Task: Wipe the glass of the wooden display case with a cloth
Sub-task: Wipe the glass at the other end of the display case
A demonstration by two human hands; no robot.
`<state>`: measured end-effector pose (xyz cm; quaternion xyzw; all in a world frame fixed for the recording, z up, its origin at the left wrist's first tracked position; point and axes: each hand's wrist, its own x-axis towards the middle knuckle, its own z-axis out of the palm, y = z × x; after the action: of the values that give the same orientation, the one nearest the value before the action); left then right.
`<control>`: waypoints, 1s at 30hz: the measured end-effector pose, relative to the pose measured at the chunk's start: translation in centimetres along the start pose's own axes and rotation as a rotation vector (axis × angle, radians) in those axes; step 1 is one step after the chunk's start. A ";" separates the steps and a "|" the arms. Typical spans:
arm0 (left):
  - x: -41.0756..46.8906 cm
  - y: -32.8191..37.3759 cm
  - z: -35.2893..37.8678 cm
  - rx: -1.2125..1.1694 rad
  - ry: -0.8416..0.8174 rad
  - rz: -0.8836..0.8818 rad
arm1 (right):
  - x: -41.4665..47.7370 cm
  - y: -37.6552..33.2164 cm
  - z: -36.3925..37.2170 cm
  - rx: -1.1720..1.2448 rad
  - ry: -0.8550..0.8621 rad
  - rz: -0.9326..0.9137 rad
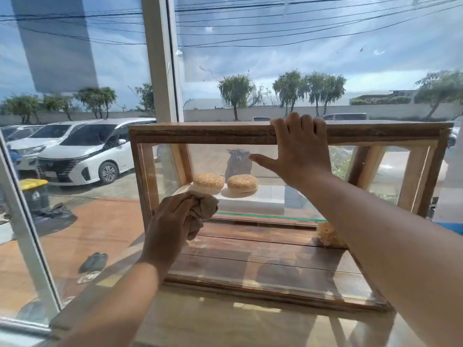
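Wooden case (155, 132) top edge under flat right hand (300, 151); left hand (170, 224) clutches cloth (203, 209)

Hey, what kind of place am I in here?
Probably a small bakery or food stall at a street-facing window: a wooden display case holding sesame buns, with parked cars just outside. The left hand holds a cloth.

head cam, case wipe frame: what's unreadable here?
- Pastry on the lower level: mostly hidden by the right forearm.
- Cloth: bunched in the left hand; its full shape is hidden.
- Cloth-to-glass contact: cannot tell.
- Display case right end: partly behind the right hand.
- Glass streaks: lost in reflections.
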<state>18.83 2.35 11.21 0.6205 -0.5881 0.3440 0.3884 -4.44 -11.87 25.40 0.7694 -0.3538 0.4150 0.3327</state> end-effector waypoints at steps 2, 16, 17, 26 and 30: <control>-2.2 0.0 0.7 -0.013 -0.079 -0.005 | 0.0 0.0 0.0 -0.003 0.011 -0.004; -8.6 -1.6 4.2 -0.044 -0.852 -0.158 | 0.0 -0.2 -0.2 -0.035 0.006 0.003; -7.2 -0.9 3.4 -0.071 -0.834 -0.162 | 0.0 -0.2 -0.2 -0.028 0.008 0.004; 5.8 5.0 -3.2 -0.259 -0.087 -0.131 | -0.1 -0.2 -0.3 0.010 -0.011 0.008; 8.6 6.5 -2.3 -0.141 0.112 0.022 | 0.0 -0.2 -0.4 0.015 -0.024 0.005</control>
<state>13.01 0.40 20.36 0.5651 -0.5948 0.3402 0.4596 -4.44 -11.48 25.53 0.7758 -0.3567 0.4094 0.3216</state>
